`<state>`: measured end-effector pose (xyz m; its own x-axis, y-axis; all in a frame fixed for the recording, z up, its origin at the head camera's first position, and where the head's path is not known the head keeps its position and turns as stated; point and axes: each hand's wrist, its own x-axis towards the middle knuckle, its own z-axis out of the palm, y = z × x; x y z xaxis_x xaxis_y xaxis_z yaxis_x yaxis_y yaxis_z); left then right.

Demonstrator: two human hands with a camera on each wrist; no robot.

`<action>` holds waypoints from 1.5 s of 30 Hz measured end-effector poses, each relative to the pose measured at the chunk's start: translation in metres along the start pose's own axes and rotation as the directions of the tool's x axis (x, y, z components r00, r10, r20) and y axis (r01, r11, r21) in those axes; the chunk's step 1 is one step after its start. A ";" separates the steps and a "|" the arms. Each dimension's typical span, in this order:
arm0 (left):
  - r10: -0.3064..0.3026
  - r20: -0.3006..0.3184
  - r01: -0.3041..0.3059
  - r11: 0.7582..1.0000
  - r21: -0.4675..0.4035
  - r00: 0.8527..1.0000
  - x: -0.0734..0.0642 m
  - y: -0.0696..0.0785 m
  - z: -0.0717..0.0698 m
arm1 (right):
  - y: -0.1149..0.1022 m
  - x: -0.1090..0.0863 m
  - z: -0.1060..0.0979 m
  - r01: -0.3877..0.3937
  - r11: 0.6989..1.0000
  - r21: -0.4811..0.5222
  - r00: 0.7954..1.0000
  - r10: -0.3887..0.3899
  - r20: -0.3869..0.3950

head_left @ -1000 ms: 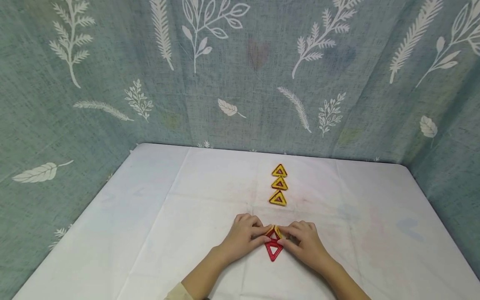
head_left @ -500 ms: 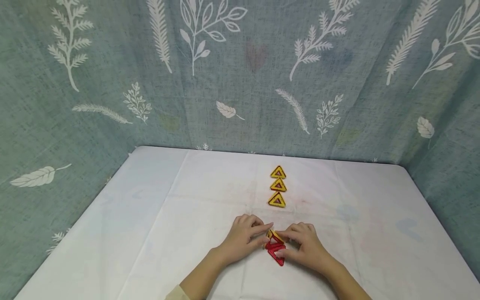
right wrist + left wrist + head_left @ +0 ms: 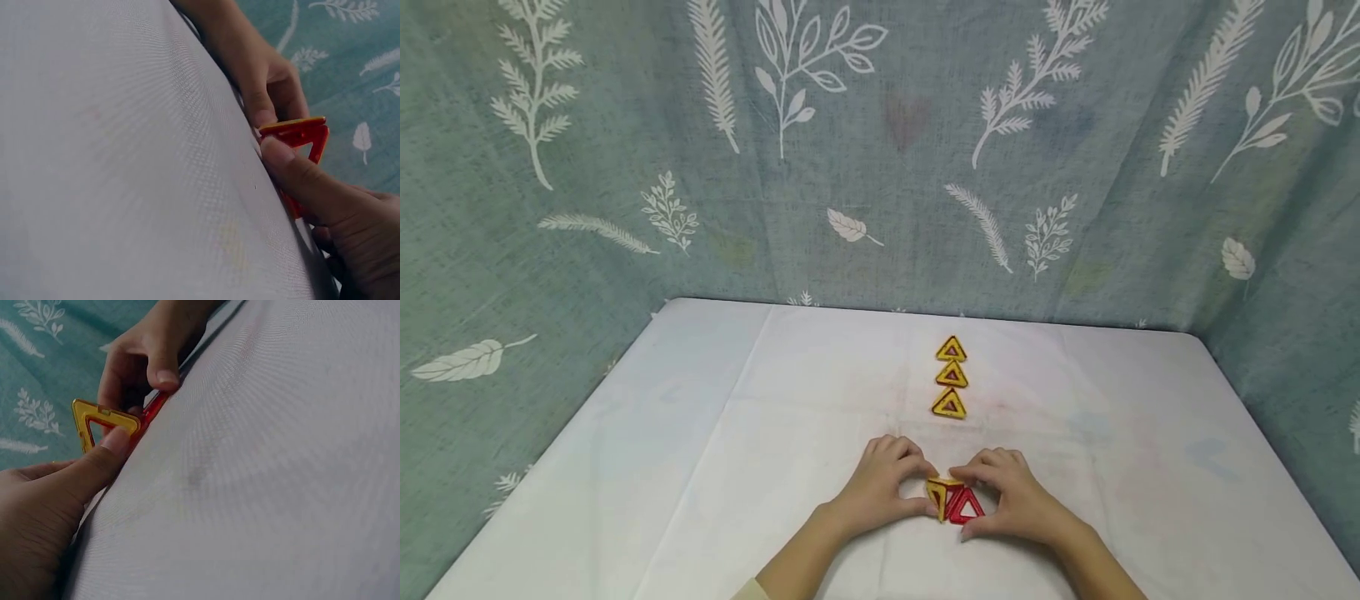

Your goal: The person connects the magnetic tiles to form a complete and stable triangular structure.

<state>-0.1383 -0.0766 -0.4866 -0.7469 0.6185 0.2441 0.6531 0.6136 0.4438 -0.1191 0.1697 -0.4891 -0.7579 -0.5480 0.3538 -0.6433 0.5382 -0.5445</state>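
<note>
Between the two hands on the table is a small cluster of joined triangular magnetic tiles. A yellow triangle tile [image 3: 935,497] stands upright on its left side, a red triangle tile [image 3: 976,514] lies flat on its right. My left hand [image 3: 883,483] pinches the yellow tile, its thumb on the outer face of that tile [image 3: 105,412] in the left wrist view. Thumb and index finger of my right hand [image 3: 1015,497] are bent around the red side. In the right wrist view, that thumb presses near a corner of a red tile [image 3: 320,140]; the other fingertips there are hidden.
Farther back on the white-covered table [image 3: 820,367], three yellow-and-red triangle pieces stand in a line: a far one [image 3: 951,348], a middle one [image 3: 952,374] and a near one [image 3: 949,404]. A green leaf-patterned cloth [image 3: 880,275] hangs behind the table and at its sides.
The joined tiles have turned between the hands: the flat red tile swung from the near side to the right. The right thumb has moved toward me, and the left thumb now presses the yellow tile.
</note>
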 end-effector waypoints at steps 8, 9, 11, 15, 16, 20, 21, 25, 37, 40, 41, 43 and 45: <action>0.055 -0.060 -0.055 0.998 0.007 0.997 -0.003 0.000 0.004 | 0.004 -0.002 0.003 -0.067 0.998 0.006 0.995 0.067 -0.077; 0.056 -0.069 -0.056 0.998 0.003 0.996 -0.002 0.000 0.004 | 0.005 -0.002 0.003 -0.080 0.997 0.008 0.993 0.080 -0.092; 0.057 -0.086 -0.058 0.998 0.000 0.995 -0.001 -0.001 0.004 | 0.006 -0.001 0.002 -0.107 0.994 0.009 0.987 0.107 -0.116; 0.047 -0.096 -0.048 0.999 -0.009 0.994 -0.001 -0.002 0.003 | 0.006 0.001 -0.001 -0.205 0.979 -0.021 0.972 0.201 -0.119; 0.044 -0.097 -0.046 0.999 -0.013 0.994 -0.001 -0.002 0.002 | 0.005 0.001 -0.002 -0.235 0.971 -0.036 0.966 0.229 -0.118; 0.037 -0.100 -0.040 0.999 -0.029 0.994 -0.002 -0.002 0.001 | 0.002 0.002 -0.004 -0.336 0.937 -0.092 0.939 0.326 -0.108; 0.037 -0.102 -0.041 0.999 -0.028 0.994 -0.002 -0.002 0.002 | 0.002 0.003 -0.005 -0.343 0.934 -0.097 0.937 0.333 -0.103; 0.035 -0.100 -0.038 0.999 -0.027 0.994 -0.001 -0.003 0.003 | 0.001 0.003 -0.005 -0.352 0.930 -0.102 0.934 0.344 -0.092; 0.024 -0.098 -0.026 0.999 -0.027 0.995 0.000 0.000 0.000 | 0.011 -0.002 0.004 -0.013 0.999 -0.047 0.953 -0.002 -0.303; 0.032 -0.111 -0.034 0.999 -0.020 0.993 -0.001 0.000 -0.001 | 0.009 0.000 0.005 0.056 0.998 -0.027 0.942 -0.062 -0.329; 0.035 -0.114 -0.037 0.999 -0.018 0.993 -0.001 0.000 -0.001 | 0.008 0.001 0.005 0.065 0.998 -0.026 0.941 -0.070 -0.332; 0.045 -0.124 -0.047 0.999 -0.010 0.991 -0.001 -0.001 0.000 | 0.007 0.001 0.006 0.084 0.996 -0.017 0.940 -0.085 -0.332; 0.050 -0.126 -0.050 0.999 -0.002 0.991 -0.002 -0.001 0.000 | 0.006 0.002 0.006 0.094 0.996 -0.006 0.941 -0.091 -0.327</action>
<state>-0.1377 -0.0783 -0.4875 -0.7232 0.5814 0.3728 0.6898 0.5805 0.4327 -0.1234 0.1680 -0.4962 -0.6897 -0.3549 0.6312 -0.7125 0.4881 -0.5041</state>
